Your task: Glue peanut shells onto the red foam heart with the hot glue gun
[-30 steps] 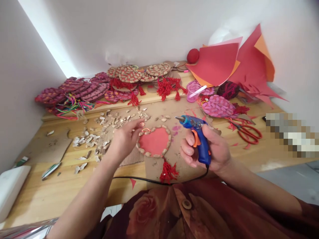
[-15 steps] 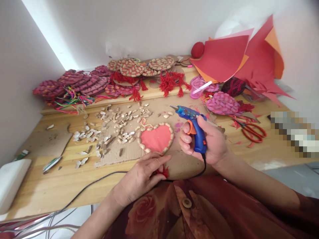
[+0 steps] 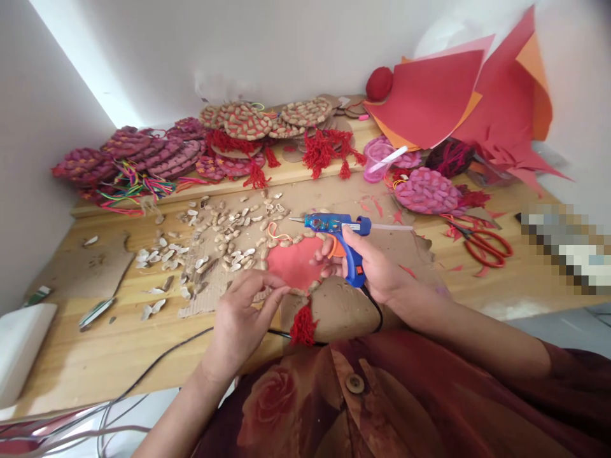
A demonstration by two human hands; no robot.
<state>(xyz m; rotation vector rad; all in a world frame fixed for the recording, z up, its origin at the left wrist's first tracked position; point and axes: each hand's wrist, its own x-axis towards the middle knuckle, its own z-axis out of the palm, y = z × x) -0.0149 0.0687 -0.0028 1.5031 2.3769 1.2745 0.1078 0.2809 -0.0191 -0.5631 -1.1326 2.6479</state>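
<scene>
Whereas the left hand [image 3: 236, 321] lay on the red tassel [image 3: 302, 327] a moment ago, its fingers [image 3: 272, 281] now pinch the lower rim of the red heart [image 3: 296, 266] on the tabletop [image 3: 95, 362]. The right hand [image 3: 379, 277], clenched on the glue gun [image 3: 334, 224], has lowered it over the heart's top edge, seemingly lining up glue.

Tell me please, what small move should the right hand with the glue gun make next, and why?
Probably tip the glue gun nozzle down onto the red heart. The right hand holds the gun level above the heart's upper edge, nozzle pointing left. The left hand pinches the heart's lower left edge. Bare red shows inside the shell rim.
</scene>
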